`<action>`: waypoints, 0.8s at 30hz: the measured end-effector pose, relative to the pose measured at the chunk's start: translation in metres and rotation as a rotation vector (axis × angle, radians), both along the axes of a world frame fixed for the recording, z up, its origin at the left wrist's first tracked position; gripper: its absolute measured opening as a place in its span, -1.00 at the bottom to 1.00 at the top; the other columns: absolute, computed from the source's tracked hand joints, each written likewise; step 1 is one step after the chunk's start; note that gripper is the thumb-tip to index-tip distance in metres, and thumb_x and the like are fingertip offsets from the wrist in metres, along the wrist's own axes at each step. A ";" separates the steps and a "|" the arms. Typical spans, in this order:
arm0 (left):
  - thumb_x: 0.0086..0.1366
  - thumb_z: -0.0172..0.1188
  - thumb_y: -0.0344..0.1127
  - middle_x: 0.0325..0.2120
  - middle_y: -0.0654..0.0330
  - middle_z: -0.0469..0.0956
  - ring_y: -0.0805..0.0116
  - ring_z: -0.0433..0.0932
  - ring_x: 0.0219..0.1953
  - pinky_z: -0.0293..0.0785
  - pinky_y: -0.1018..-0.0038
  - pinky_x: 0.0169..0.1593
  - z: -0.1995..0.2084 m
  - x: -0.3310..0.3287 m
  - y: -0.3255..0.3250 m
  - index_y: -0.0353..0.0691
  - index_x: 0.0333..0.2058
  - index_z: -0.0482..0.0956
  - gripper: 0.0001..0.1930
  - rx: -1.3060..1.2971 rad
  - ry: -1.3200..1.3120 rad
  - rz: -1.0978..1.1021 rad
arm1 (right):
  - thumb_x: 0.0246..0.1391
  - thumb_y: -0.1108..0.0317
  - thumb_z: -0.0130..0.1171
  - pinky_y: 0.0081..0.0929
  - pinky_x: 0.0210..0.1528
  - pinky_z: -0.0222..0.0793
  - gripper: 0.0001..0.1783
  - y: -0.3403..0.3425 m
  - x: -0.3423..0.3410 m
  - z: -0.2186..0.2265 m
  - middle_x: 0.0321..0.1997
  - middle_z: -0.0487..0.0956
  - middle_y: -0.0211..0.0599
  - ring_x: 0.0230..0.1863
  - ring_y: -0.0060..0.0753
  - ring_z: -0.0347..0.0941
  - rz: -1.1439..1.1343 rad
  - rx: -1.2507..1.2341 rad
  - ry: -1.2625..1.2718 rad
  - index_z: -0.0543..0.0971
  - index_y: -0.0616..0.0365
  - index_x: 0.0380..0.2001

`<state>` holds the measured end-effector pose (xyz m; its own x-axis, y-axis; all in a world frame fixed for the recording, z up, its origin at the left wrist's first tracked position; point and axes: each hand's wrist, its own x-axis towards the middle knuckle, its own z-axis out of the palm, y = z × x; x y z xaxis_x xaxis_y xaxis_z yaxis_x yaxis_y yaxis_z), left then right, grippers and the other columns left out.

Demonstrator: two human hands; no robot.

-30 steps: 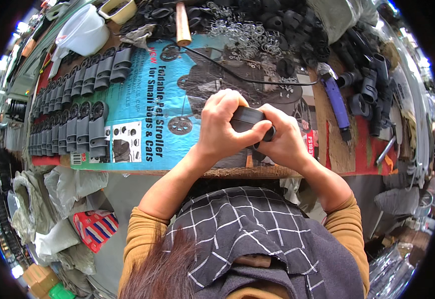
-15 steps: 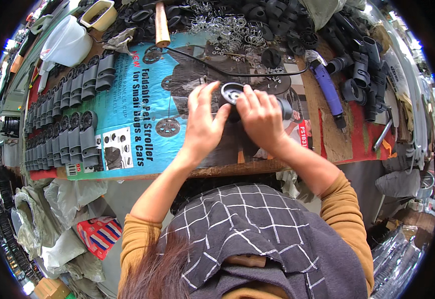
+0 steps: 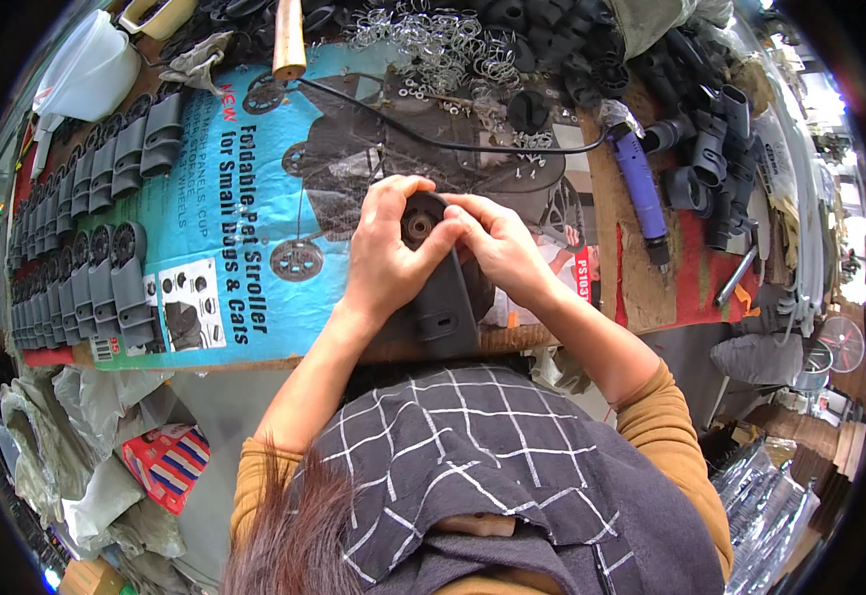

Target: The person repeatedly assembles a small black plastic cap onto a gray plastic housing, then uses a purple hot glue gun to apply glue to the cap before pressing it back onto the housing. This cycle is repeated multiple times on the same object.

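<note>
Over the near middle of the bench I hold a dark grey plastic part (image 3: 443,315) with a round, hub-like end and a flat, slotted body. Its round end is farther from me, and the body points toward my apron. My left hand (image 3: 390,246) wraps the left side of the round end, thumb laid across it. On the other side, my right hand (image 3: 500,248) is closed against the upper right edge, its thumb meeting the left thumb. The right fingertips are partly hidden behind the part.
Rows of similar grey parts (image 3: 127,283) stand at the left. A wooden-handled tool (image 3: 289,45), metal springs (image 3: 453,50) and black fittings (image 3: 581,50) lie at the back. Right of my hands are a purple power screwdriver (image 3: 641,178) with a black cable and grey tubular pieces (image 3: 710,149).
The part has been turned: its body pointed right and now points toward me. Both hands have come slightly nearer and regripped around the round end. The whole view has shifted a little.
</note>
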<state>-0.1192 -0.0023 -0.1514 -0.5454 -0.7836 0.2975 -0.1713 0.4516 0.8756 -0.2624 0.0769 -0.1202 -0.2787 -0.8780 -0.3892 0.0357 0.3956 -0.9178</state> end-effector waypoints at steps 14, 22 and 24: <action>-0.03 0.45 -0.22 -0.09 -0.01 0.45 0.04 0.45 0.00 0.41 0.28 0.09 0.009 0.000 -0.002 -0.26 -0.09 0.47 -0.47 0.174 -0.010 -0.073 | 0.04 0.42 0.23 -0.44 -0.26 0.40 -0.93 -0.054 -0.059 0.016 -0.40 0.54 -0.32 -0.34 -0.41 0.48 0.038 -0.350 0.976 0.61 0.17 -0.40; -0.03 0.44 -0.22 -0.11 0.00 0.47 0.04 0.46 -0.01 0.41 0.27 0.08 0.010 0.000 -0.002 -0.26 -0.09 0.49 -0.48 0.158 0.034 -0.069 | -0.02 0.30 0.24 -0.30 -0.01 0.31 -0.87 -0.111 -0.080 -0.010 -0.35 0.56 -0.37 -0.16 -0.21 0.41 0.242 -0.307 1.386 0.73 0.00 -0.42; -0.02 0.44 -0.21 -0.11 0.01 0.47 0.05 0.46 -0.02 0.41 0.26 0.08 0.010 0.000 -0.003 -0.26 -0.09 0.48 -0.48 0.144 0.040 -0.073 | -0.03 0.29 0.24 -0.27 0.05 0.30 -0.87 -0.116 -0.081 -0.010 -0.30 0.57 -0.39 -0.09 -0.21 0.40 0.251 -0.287 1.389 0.73 -0.01 -0.43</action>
